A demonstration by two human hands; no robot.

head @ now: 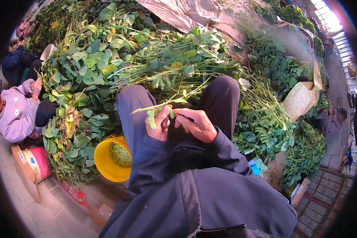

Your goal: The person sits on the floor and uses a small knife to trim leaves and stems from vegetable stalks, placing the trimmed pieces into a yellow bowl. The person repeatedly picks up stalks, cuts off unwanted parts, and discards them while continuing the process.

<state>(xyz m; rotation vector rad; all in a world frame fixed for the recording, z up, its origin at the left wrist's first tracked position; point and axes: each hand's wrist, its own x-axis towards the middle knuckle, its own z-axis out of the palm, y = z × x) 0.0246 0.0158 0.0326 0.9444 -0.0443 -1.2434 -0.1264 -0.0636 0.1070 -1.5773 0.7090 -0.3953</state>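
Note:
My left hand (159, 126) grips a cut soybean stalk (145, 109) above my lap, between my raised knees. Green pods (151, 119) hang from the stalk by the left thumb. My right hand (197, 123) is beside it, thumb and forefinger drawn together at the tip of a pod (171, 113). A small reddish spot shows at those fingertips; whether they pinch the pod or a small object is unclear. Left of my leg, a yellow bucket (102, 160) leans with its mouth towards me, and loose picked pods (120, 155) lie inside.
Heaped soybean plants (178, 56) spread before my knees and to both sides. A person in a lilac knitted top (20, 110) sits at the left, near a pink-and-white tub (38, 163). At right are a paper sack (300, 99) and another person (334, 122). Cardboard (100, 214) lies below the bucket.

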